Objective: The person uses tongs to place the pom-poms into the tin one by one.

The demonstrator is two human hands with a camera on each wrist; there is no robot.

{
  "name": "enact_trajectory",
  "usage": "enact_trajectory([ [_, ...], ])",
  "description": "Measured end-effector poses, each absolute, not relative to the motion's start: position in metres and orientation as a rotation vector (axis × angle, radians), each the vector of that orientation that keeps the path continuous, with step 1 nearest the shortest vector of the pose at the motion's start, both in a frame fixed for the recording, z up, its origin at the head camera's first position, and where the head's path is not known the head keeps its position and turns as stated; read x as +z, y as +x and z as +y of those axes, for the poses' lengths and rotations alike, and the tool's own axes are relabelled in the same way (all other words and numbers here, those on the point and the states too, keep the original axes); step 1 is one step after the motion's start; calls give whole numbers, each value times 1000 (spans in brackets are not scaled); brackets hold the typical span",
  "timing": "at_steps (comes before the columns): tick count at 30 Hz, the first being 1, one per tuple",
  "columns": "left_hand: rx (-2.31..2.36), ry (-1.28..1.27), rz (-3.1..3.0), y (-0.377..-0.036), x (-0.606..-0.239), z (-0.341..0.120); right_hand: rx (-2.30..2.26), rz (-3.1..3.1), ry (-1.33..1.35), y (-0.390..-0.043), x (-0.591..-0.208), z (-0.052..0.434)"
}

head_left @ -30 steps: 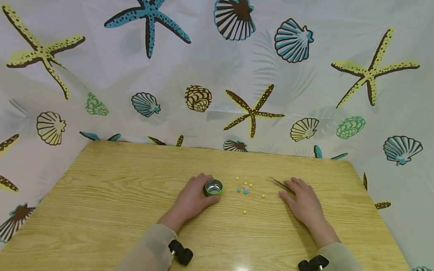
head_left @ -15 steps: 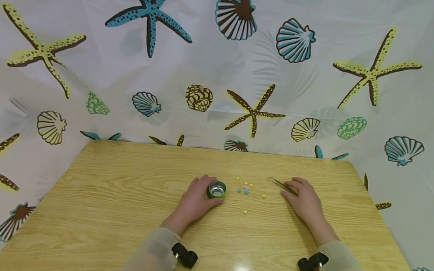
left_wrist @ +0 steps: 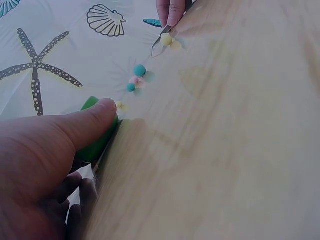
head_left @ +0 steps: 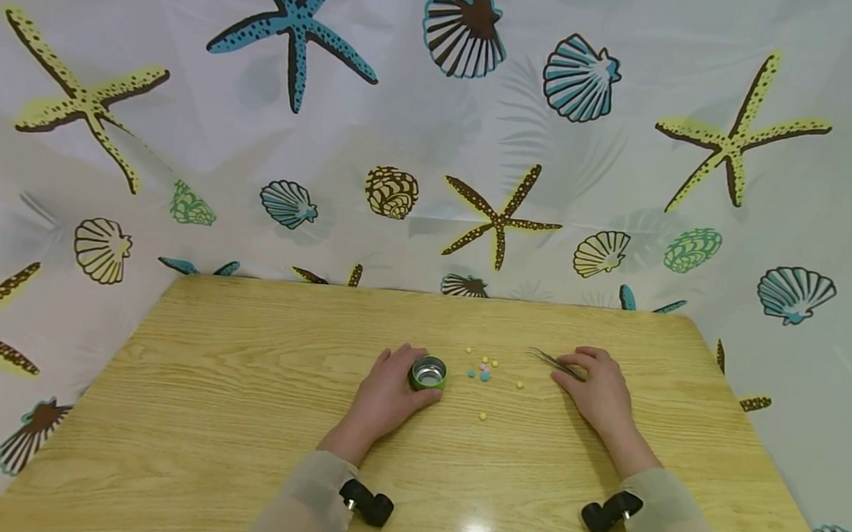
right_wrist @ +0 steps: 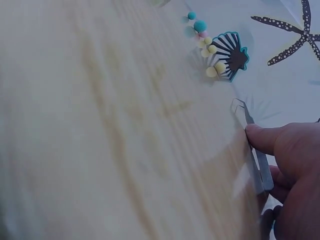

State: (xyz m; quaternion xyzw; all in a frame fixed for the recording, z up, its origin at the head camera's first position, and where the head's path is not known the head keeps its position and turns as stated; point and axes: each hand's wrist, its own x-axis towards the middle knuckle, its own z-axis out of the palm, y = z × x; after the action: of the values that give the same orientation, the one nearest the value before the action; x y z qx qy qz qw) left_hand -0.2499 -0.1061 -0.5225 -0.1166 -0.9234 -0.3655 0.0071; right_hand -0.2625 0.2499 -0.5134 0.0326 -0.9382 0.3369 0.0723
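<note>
My left hand (head_left: 389, 390) curls round a small green container (head_left: 428, 373) with a shiny metal inside, standing open on the wooden table (head_left: 228, 384); in the left wrist view the thumb (left_wrist: 85, 125) presses against the green container (left_wrist: 95, 137). Right of it lie several small yellow, blue and pink beads (head_left: 484, 373). My right hand (head_left: 594, 386) rests on the table with its fingers curled onto thin metal tweezers (head_left: 548, 360), whose tips point left toward the beads. The right wrist view shows the tweezers (right_wrist: 252, 150) under the fingertips, with the beads (right_wrist: 207, 45) beyond.
A curtain printed with starfish and shells (head_left: 434, 136) surrounds the table on the back and both sides. One yellow bead (head_left: 483, 417) lies apart, nearer me. Black wrist camera mounts (head_left: 370, 507) sit on both sleeves.
The left hand has slid the green container slightly right, toward the beads. The right hand's fingers have curled in onto the tweezers.
</note>
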Motion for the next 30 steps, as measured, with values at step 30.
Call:
enact_trajectory([
  [30,-1091,-378,-2888,-247,-520,-107,1204,-2710,-14,-256,-514,244],
])
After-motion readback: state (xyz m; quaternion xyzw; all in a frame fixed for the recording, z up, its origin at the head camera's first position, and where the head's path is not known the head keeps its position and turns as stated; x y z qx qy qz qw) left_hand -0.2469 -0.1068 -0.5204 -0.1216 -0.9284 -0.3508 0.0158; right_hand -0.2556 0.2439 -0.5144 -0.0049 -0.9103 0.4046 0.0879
